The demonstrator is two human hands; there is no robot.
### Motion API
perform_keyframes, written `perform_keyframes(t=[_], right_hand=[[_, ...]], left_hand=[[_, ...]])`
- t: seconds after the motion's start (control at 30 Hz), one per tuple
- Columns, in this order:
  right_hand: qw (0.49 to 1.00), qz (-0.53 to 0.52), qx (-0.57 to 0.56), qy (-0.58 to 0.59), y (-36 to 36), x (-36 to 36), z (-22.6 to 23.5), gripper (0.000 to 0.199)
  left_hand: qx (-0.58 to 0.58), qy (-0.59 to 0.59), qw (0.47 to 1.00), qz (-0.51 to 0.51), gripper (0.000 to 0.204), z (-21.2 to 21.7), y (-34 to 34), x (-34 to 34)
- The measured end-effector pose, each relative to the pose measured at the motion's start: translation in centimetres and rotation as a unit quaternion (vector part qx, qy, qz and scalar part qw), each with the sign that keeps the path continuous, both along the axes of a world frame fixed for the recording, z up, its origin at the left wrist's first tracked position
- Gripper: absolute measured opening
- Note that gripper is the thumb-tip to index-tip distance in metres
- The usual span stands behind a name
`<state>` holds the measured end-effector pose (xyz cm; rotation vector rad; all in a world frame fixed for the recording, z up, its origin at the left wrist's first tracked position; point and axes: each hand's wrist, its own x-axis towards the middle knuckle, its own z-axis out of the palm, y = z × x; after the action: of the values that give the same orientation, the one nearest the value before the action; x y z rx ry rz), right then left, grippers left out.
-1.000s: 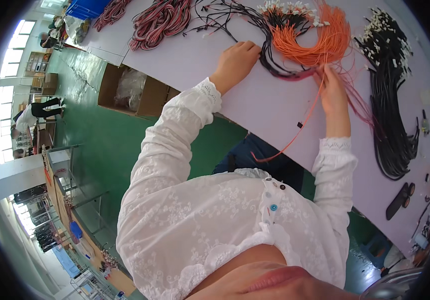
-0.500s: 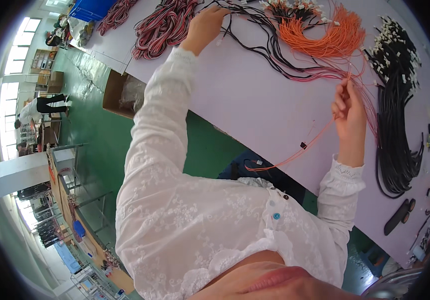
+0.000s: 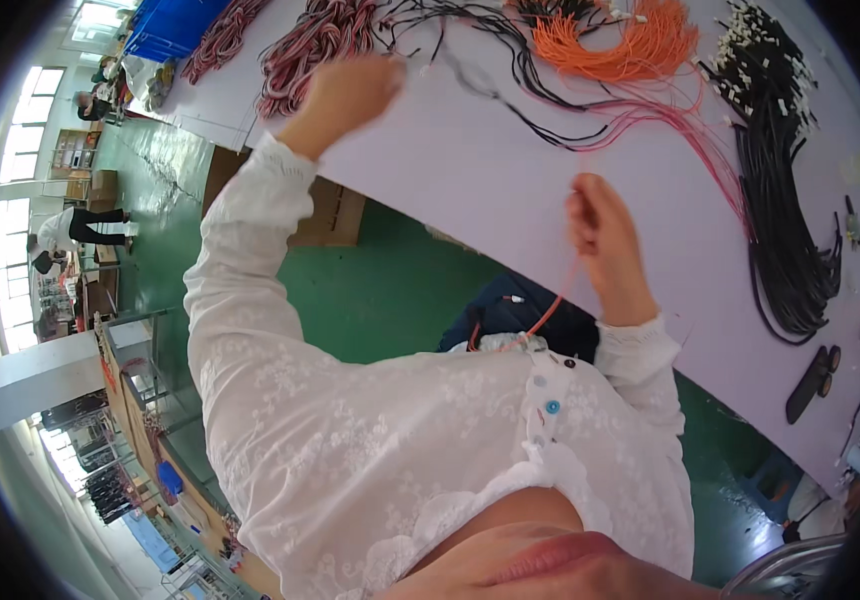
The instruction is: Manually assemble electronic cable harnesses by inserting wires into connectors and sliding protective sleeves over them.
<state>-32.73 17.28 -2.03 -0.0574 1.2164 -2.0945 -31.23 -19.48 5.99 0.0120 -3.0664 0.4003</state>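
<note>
- Wire (image 3: 552, 312), orange, hangs from the curled right hand (image 3: 607, 238).
- Left hand (image 3: 352, 97), blurred, near red-and-black cables (image 3: 325, 30); cannot tell whether it grips anything.
- Black cables (image 3: 782, 225) lie rightward.

The big bunch of thin wires (image 3: 625, 48) is showing bright orange, the loose wire (image 3: 551, 314) is looking orange too, and the long strands (image 3: 695, 133) are showing pink. The fat cables (image 3: 782, 240) are looking black with white tips (image 3: 772, 62), while the twisty bundle (image 3: 333, 28) is showing red, black and pale stripes. The table (image 3: 460, 200) is looking pale purple, the floor (image 3: 380, 290) green, the bin (image 3: 172, 30) blue, and the shirt (image 3: 350, 430) is showing white flowers on white.
</note>
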Motion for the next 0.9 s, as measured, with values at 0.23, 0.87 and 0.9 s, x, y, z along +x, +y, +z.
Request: perform_keyframes(t=[0.23, 0.87, 0.9], right_hand=[[0.996, 0.064, -0.020, -0.061, -3.6, 1.7, -1.1, 0.022], [0.998, -0.006, -0.012, -0.062, -1.6, -0.4, -1.5, 0.021], [0.997, -0.005, -0.033, -0.072, -2.2, -0.8, -1.1, 0.020]], left_hand=[[0.378, 0.017, 0.916, 0.134, 0.023, -5.0, 0.0, 6.7], [0.295, 0.252, 0.910, -0.148, 0.019, -9.0, 7.8, 0.0], [0.304, 0.252, 0.901, -0.179, 0.019, -8.6, 8.0, -0.1]])
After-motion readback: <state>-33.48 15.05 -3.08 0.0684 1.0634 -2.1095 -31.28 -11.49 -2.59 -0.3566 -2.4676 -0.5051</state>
